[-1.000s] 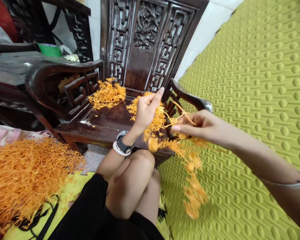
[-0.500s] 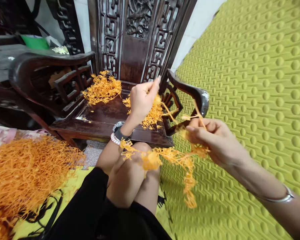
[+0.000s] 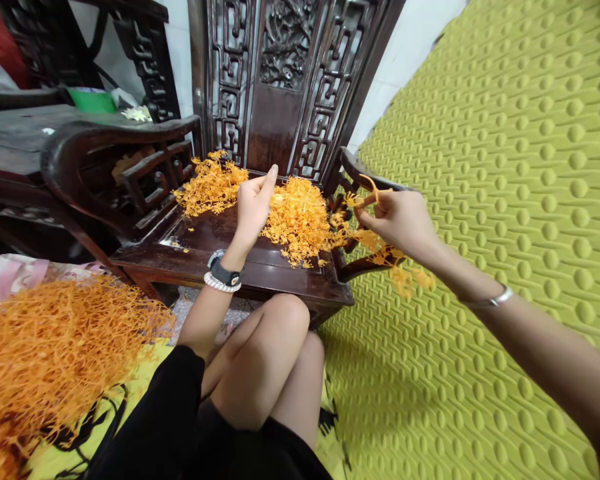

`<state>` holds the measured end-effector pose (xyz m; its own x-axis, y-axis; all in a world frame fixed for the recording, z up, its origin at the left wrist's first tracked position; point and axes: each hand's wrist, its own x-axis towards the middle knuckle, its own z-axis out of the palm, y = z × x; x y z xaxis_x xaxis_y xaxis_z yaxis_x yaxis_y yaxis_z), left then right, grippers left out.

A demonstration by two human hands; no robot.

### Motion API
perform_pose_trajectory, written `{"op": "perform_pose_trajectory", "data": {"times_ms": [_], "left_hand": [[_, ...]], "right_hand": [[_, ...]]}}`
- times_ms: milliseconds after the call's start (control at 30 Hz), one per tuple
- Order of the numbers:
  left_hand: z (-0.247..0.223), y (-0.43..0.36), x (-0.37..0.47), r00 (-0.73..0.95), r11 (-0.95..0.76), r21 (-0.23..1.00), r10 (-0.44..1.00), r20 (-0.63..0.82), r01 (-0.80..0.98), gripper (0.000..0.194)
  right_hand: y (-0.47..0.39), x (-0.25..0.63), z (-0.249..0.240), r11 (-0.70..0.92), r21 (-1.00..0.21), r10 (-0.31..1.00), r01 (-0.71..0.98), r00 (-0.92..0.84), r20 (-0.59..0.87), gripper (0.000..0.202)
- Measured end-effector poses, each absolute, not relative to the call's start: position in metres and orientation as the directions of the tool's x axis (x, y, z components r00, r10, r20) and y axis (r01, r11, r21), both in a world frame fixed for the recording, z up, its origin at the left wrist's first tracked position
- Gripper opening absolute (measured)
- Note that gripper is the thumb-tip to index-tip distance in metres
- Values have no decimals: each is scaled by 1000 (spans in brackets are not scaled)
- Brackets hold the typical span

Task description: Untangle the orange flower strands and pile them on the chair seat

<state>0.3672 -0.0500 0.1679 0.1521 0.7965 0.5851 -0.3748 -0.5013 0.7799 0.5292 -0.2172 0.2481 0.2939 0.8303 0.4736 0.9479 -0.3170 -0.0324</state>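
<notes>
My right hand (image 3: 400, 219) is closed on a bunch of orange plastic sprigs (image 3: 367, 237). Their small branching ends dangle below the fingers and in front of the chair's right arm. My left hand (image 3: 254, 203) is closed with its thumb pointing up, over the chair seat; whatever its fingers hold is hidden. Just right of it lies a heap of small orange plastic flower pieces (image 3: 303, 217) on the dark wooden seat. A second orange heap (image 3: 215, 183) sits at the seat's back left.
The carved wooden chair (image 3: 280, 133) stands before my knees. A large pile of stringy orange plastic stems (image 3: 65, 340) fills the lower left, with black cords beside it. Yellow bumpy foam matting (image 3: 480, 373) covers the right side. A green container (image 3: 91, 100) stands at the upper left.
My right hand has moved up and left toward the chair with the dangling orange sprigs. My left hand has shifted left and down, away from the right-hand heap, still closed.
</notes>
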Motion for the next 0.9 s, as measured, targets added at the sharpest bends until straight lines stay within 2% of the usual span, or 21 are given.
{"op": "perform_pose_trajectory", "data": {"times_ms": [133,333,400,533,633,767,833,900], "left_hand": [[175,-49,363,170,-458,785,809,562,-416,61],[181,-56,360,174,-432,790,820,545,-436,59],[181,-63,363,199,-435,785,805,558,-442,60],[185,-89,373,305,-403,767,747,591,-500,59],[191,-115,379,384,-369,736,672,633,-568,58],[195,-151,382,440,-408,684,545,714,-604,57],[194,-162,385,450,-456,660,491,746,-598,56],[191,-160,391,395,-553,635,500,771,-539,56]], "right_hand": [[-181,543,263,-449,78,833,890,386,396,9],[-180,544,282,-499,21,794,866,448,411,34],[-195,539,286,-452,-66,797,889,436,417,39],[-235,513,286,-185,-356,819,916,344,458,59],[-263,484,279,-107,-506,892,856,307,333,71],[-288,458,271,-146,-617,974,773,221,47,62],[-298,454,266,-138,-665,985,734,171,-15,53],[-309,453,261,-134,-724,980,676,198,4,51]]}}
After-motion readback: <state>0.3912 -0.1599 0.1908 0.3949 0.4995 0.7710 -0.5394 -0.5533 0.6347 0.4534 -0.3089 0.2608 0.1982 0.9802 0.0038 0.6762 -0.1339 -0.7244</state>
